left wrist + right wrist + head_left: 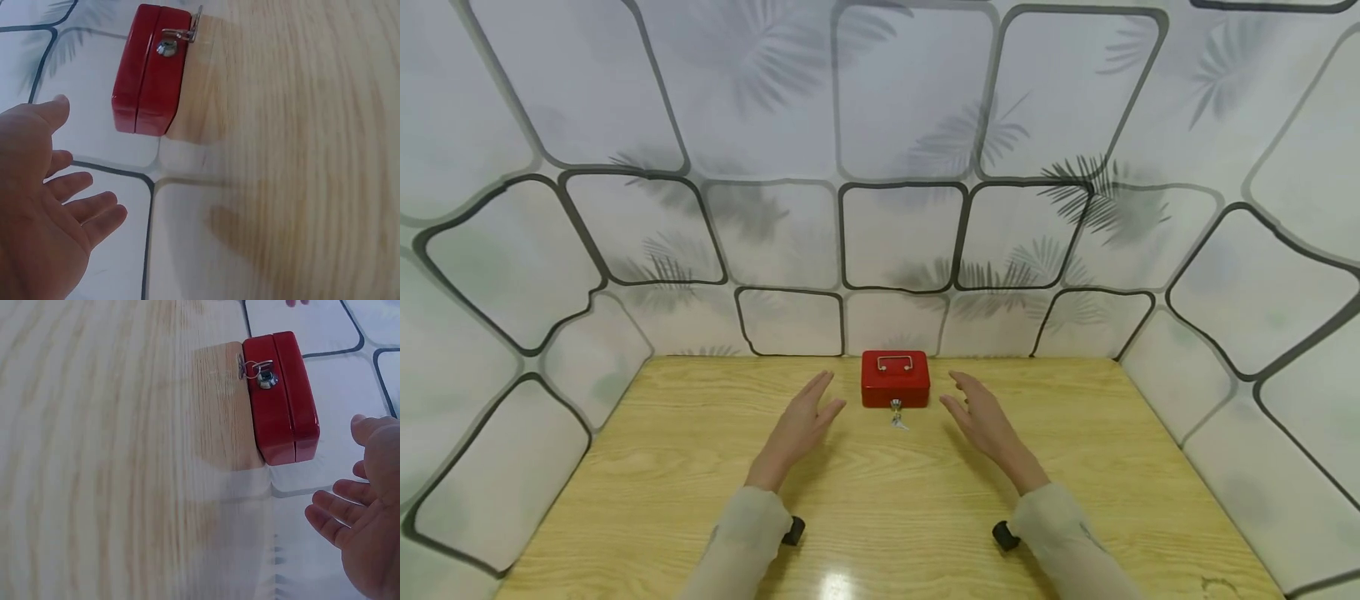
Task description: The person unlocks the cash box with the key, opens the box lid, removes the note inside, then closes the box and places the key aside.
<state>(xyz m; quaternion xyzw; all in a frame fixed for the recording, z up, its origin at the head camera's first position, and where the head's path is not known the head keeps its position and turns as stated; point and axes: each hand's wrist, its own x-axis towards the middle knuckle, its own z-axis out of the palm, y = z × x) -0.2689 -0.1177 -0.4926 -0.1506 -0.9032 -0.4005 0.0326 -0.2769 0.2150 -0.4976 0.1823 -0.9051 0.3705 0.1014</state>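
Note:
A small red cash box (pixel 895 382) with a wire handle (pixel 895 360) on its lid stands closed near the table's back edge. Keys (pixel 897 417) hang from the lock (pixel 267 379) on its front face. To the left of the box my left hand (pixel 803 421) hovers with fingers extended, holding nothing. My right hand (pixel 985 417) mirrors it on the other side, its fingers loosely spread and apart from the box. In the left wrist view, the palm and fingers (pixel 94 212) show beside the red box.
The wooden table (pixel 700 467) reaches back to a wall (pixel 895 233) hung with white sheeting patterned with dark outlines and leaves. Similar side panels (pixel 497 467) flank the table on both sides. Black bands (pixel 793 531) sit at both sleeves.

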